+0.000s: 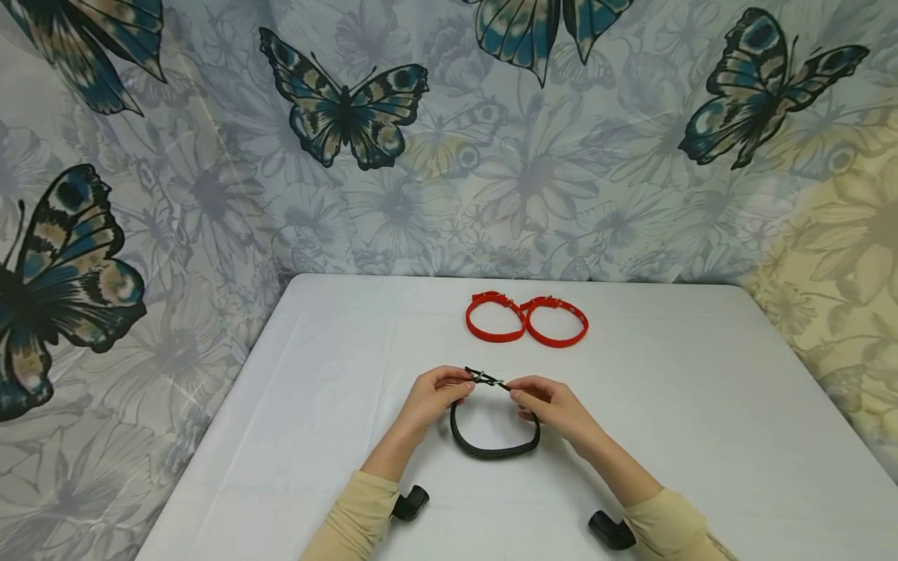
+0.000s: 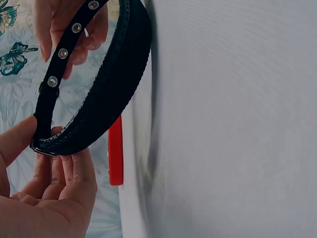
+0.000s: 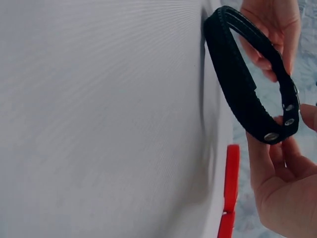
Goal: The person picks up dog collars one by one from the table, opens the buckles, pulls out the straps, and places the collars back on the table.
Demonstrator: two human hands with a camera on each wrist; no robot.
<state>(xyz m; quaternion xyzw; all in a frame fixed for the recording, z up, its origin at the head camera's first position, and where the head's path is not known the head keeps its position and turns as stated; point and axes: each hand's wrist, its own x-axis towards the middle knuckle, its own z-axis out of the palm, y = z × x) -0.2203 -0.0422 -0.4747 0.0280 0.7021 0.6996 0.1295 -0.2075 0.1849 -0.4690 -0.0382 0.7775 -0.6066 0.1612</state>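
Observation:
A black collar (image 1: 494, 453), its strap formed into a loop, is held between both hands over the white table. My left hand (image 1: 436, 396) pinches it near the metal buckle (image 2: 43, 150), thumb on one side and fingers on the other. Metal-rimmed eyelets run along the narrow strap (image 2: 63, 53) in the left wrist view. On the other side, my right hand (image 1: 557, 405) grips the strap between thumb and fingers, close to an eyelet (image 3: 271, 136). The wide padded part (image 3: 230, 82) of the collar hangs toward me at the bottom of the loop.
Two red collars, a left one (image 1: 494, 337) and a right one (image 1: 557, 343), lie side by side beyond my hands on the white table (image 1: 337, 351). Butterfly-patterned fabric (image 1: 435, 210) hangs behind and beside the table. A black wrist device (image 1: 411, 503) sits at my left sleeve, another (image 1: 612, 531) at my right.

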